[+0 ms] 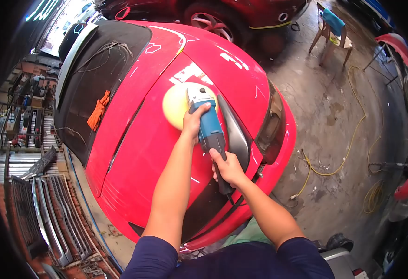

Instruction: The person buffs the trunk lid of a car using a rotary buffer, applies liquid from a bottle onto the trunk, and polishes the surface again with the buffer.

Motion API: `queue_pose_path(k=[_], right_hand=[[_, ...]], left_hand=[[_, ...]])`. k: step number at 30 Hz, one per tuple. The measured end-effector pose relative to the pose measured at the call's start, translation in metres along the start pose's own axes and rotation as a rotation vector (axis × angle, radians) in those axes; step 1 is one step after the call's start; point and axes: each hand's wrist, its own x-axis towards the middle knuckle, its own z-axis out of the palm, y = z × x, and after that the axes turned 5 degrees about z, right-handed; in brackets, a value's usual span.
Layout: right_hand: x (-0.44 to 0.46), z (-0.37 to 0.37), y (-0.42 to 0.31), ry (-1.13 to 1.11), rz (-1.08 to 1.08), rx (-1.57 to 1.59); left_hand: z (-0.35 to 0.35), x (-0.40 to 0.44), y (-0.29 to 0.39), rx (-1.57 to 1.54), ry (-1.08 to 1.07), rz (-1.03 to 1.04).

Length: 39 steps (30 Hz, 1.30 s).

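A blue and black power polisher with a silver head is in both my hands. Its round yellow foam pad lies against the red car panel. My left hand grips the body just behind the head, thumb over the top. Farther back, my right hand is wrapped round the black rear handle; some fingers are hidden beneath it. Right of the tool runs a black trim piece on the car.
An orange glove or cloth rests on the dark rear glass. Car grilles lean at the left. A chair with a blue cloth stands at the upper right. A yellow cord crosses the concrete floor. Another dark red car is behind.
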Motion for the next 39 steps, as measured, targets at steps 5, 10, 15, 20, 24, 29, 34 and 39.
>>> queue_pose_path(k=[5, 10, 15, 20, 24, 29, 34, 39], right_hand=[[0.018, 0.011, -0.007, 0.044, -0.011, 0.089], [0.025, 0.02, -0.012, 0.035, -0.036, 0.154], [0.006, 0.028, 0.013, 0.023, -0.024, 0.095], [-0.019, 0.043, 0.039, -0.003, -0.008, 0.028], [-0.038, 0.062, 0.064, -0.04, -0.002, -0.044], [-0.064, 0.088, 0.117, -0.094, -0.005, -0.22], [-0.119, 0.109, 0.164, -0.246, 0.006, -0.48], [-0.226, 0.12, 0.219, -0.46, -0.135, -0.831]], left_hand=[[0.003, 0.034, 0.009, 0.118, -0.067, -0.026], [0.004, 0.041, 0.021, 0.159, -0.09, -0.063], [-0.02, 0.013, 0.003, 0.119, -0.083, -0.039], [-0.052, -0.027, -0.01, 0.09, -0.053, -0.015], [-0.087, -0.062, -0.02, 0.004, -0.009, 0.017], [-0.144, -0.124, -0.048, -0.148, 0.036, -0.004], [-0.23, -0.217, -0.109, -0.407, 0.1, -0.02], [-0.282, -0.392, -0.169, -0.701, 0.09, 0.184]])
